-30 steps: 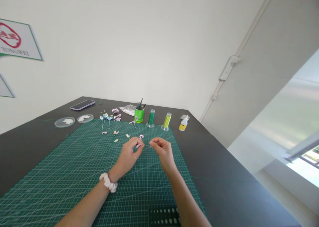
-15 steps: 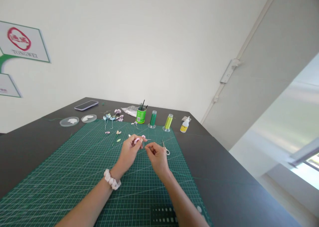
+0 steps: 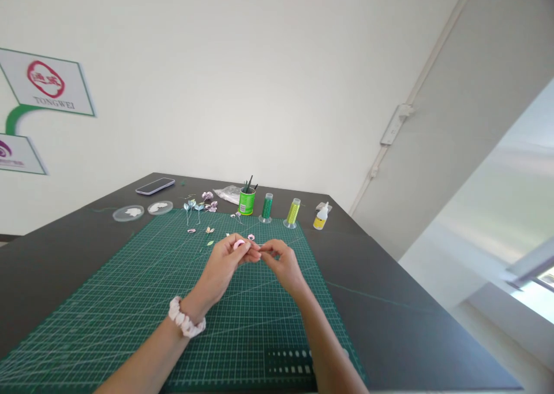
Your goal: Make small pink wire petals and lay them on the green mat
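Note:
Over the green cutting mat [image 3: 182, 301], my left hand [image 3: 227, 261] is closed on a small pink flower [image 3: 238, 244], pinched between thumb and fingers. My right hand [image 3: 281, 261] meets it fingertip to fingertip, thumb and forefinger pressed together on a thin pale strand [image 3: 260, 246]; whether it is wire or thread I cannot tell. Just beyond the fingers lies a loose pink piece [image 3: 251, 237]. Farther left on the mat are a yellowish petal piece [image 3: 210, 230], a green leaf [image 3: 210, 243] and another pink piece [image 3: 191, 231].
Blue flowers on stems [image 3: 193, 206] and purple flowers [image 3: 211, 207] lie at the mat's back edge. Behind stand a green can [image 3: 246, 201], a dark green thread spool [image 3: 266, 207], a yellow-green spool [image 3: 293, 212] and a glue bottle [image 3: 321, 217]. Clear dishes [image 3: 119, 214] and a phone [image 3: 154, 186] sit left.
My right hand has risen slightly and come against the left fingertips. The scissors seen beside it before are now hidden behind it. The view has shifted a little.

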The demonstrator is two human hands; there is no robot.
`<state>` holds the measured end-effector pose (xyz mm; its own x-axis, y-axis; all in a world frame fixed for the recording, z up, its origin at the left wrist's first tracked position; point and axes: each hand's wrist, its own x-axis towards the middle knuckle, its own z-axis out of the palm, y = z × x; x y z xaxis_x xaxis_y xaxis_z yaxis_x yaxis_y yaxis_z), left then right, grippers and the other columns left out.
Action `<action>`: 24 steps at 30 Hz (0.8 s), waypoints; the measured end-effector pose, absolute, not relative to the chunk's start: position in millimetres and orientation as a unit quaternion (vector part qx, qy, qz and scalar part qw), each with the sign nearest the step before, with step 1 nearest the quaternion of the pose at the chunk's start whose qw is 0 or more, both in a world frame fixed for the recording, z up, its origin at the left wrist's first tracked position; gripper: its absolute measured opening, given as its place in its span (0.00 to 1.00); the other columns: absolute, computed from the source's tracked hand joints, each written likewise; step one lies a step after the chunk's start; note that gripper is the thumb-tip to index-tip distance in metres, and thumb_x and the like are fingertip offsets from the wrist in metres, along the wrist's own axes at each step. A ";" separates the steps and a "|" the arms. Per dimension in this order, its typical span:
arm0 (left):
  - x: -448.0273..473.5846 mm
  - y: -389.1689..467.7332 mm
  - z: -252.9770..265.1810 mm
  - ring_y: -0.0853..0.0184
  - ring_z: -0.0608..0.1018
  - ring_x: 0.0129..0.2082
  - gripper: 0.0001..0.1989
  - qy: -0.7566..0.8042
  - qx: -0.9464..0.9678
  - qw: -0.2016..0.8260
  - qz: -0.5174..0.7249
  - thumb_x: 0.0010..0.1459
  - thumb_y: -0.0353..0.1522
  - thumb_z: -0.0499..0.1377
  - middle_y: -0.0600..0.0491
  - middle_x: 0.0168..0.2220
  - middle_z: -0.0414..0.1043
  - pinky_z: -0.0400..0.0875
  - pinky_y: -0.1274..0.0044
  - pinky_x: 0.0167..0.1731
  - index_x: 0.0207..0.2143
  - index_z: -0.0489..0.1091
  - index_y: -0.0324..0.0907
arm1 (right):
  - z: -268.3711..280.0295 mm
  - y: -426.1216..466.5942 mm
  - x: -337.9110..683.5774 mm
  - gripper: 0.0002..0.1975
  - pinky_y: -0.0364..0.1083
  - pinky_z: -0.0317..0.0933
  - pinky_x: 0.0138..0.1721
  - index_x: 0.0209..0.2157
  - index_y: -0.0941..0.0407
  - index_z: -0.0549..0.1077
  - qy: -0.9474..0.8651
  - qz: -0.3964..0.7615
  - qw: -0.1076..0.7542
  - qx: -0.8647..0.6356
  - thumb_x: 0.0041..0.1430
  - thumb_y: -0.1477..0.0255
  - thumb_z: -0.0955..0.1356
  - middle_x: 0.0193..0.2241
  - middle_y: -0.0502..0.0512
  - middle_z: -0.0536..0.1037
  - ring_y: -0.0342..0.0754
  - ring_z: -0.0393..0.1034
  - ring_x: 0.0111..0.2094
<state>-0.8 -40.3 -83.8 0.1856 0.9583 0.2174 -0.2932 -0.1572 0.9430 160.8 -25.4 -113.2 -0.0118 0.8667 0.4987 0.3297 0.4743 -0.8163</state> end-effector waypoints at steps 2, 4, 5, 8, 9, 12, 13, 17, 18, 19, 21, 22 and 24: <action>-4.5 -52.9 -74.3 0.69 0.78 0.29 0.13 0.323 0.522 0.564 0.552 0.52 0.39 0.65 0.51 0.30 0.77 0.76 0.75 0.35 0.29 0.73 0.36 | -99.6 -40.4 169.4 0.05 0.47 0.60 0.36 0.27 0.56 0.76 -0.656 0.229 0.554 -0.459 0.46 0.75 0.68 0.32 0.56 0.79 0.50 0.69 0.35; -4.9 -66.1 -65.7 0.70 0.78 0.28 0.12 0.327 0.518 0.564 0.554 0.52 0.38 0.65 0.51 0.31 0.77 0.76 0.77 0.34 0.29 0.73 0.37 | -86.9 -60.9 171.0 0.07 0.46 0.60 0.31 0.31 0.56 0.76 -0.633 0.211 0.574 -0.475 0.50 0.74 0.66 0.37 0.58 0.78 0.47 0.67 0.31; -4.0 -72.6 -62.2 0.71 0.78 0.29 0.12 0.328 0.516 0.564 0.555 0.52 0.38 0.65 0.51 0.31 0.77 0.76 0.77 0.34 0.29 0.73 0.36 | -81.6 -71.9 168.2 0.10 0.45 0.59 0.27 0.36 0.56 0.75 -0.620 0.215 0.580 -0.482 0.52 0.73 0.64 0.35 0.56 0.78 0.43 0.64 0.25; 1.0 -91.0 -55.1 0.70 0.78 0.28 0.13 0.319 0.507 0.571 0.560 0.50 0.38 0.66 0.52 0.29 0.77 0.75 0.79 0.32 0.28 0.73 0.36 | -71.6 -101.2 147.2 0.19 0.42 0.57 0.17 0.48 0.57 0.68 -0.589 0.409 0.541 -0.438 0.54 0.71 0.62 0.18 0.45 0.70 0.41 0.58 0.14; 2.6 -96.4 -53.9 0.70 0.77 0.27 0.13 0.315 0.498 0.578 0.565 0.49 0.38 0.67 0.52 0.28 0.77 0.74 0.79 0.30 0.28 0.73 0.36 | -70.4 -108.4 138.6 0.20 0.42 0.57 0.16 0.50 0.58 0.66 -0.584 0.459 0.530 -0.409 0.54 0.71 0.62 0.15 0.42 0.67 0.42 0.58 0.13; 4.4 -110.1 -52.1 0.69 0.76 0.25 0.14 0.299 0.461 0.604 0.577 0.48 0.40 0.67 0.53 0.25 0.75 0.72 0.80 0.23 0.27 0.71 0.37 | -71.6 -122.7 118.5 0.17 0.42 0.60 0.18 0.46 0.56 0.66 -0.559 0.467 0.573 -0.376 0.53 0.70 0.63 0.21 0.44 0.70 0.41 0.61 0.16; 4.0 -114.0 -51.8 0.69 0.75 0.24 0.14 0.294 0.451 0.612 0.580 0.47 0.40 0.68 0.53 0.25 0.75 0.71 0.80 0.22 0.27 0.71 0.37 | -73.0 -126.0 115.2 0.14 0.41 0.60 0.19 0.43 0.56 0.67 -0.561 0.444 0.586 -0.379 0.54 0.70 0.63 0.22 0.46 0.70 0.40 0.62 0.17; 0.9 -127.8 -49.2 0.72 0.75 0.26 0.15 0.288 0.430 0.618 0.591 0.46 0.39 0.69 0.53 0.24 0.75 0.73 0.82 0.29 0.26 0.72 0.36 | -79.9 -138.6 115.5 0.09 0.40 0.52 0.20 0.31 0.57 0.70 -0.610 0.327 0.582 -0.426 0.60 0.69 0.61 0.20 0.46 0.66 0.39 0.56 0.19; 0.3 -131.1 -48.1 0.73 0.75 0.26 0.15 0.289 0.427 0.617 0.594 0.46 0.38 0.69 0.53 0.25 0.75 0.73 0.82 0.30 0.26 0.72 0.36 | -81.3 -141.9 117.6 0.10 0.41 0.50 0.20 0.28 0.57 0.68 -0.622 0.299 0.576 -0.438 0.60 0.69 0.61 0.19 0.45 0.64 0.39 0.54 0.19; -0.1 -134.6 -46.8 0.73 0.76 0.27 0.15 0.291 0.424 0.616 0.597 0.46 0.38 0.70 0.53 0.25 0.75 0.73 0.83 0.32 0.26 0.72 0.36 | -82.4 -145.2 120.0 0.11 0.41 0.49 0.21 0.25 0.56 0.67 -0.633 0.275 0.568 -0.449 0.60 0.69 0.61 0.18 0.45 0.63 0.39 0.53 0.19; -0.4 -141.6 -43.8 0.73 0.76 0.27 0.15 0.290 0.419 0.618 0.598 0.45 0.38 0.70 0.53 0.27 0.76 0.73 0.83 0.32 0.25 0.72 0.37 | -82.5 -151.8 125.8 0.10 0.41 0.50 0.22 0.24 0.56 0.67 -0.654 0.238 0.548 -0.464 0.59 0.71 0.62 0.20 0.46 0.65 0.40 0.56 0.20; -0.5 -145.2 -42.1 0.73 0.76 0.27 0.15 0.288 0.418 0.620 0.598 0.45 0.38 0.70 0.53 0.27 0.76 0.73 0.83 0.32 0.25 0.72 0.37 | -81.4 -155.1 129.1 0.07 0.41 0.52 0.23 0.28 0.57 0.69 -0.662 0.226 0.539 -0.469 0.58 0.72 0.62 0.23 0.48 0.67 0.40 0.59 0.21; -0.8 -152.4 -38.5 0.73 0.76 0.27 0.15 0.287 0.420 0.620 0.597 0.44 0.39 0.71 0.53 0.27 0.76 0.73 0.82 0.31 0.24 0.72 0.37 | -76.9 -162.1 135.8 0.09 0.42 0.56 0.24 0.39 0.58 0.71 -0.663 0.219 0.531 -0.479 0.56 0.74 0.62 0.33 0.54 0.71 0.41 0.63 0.23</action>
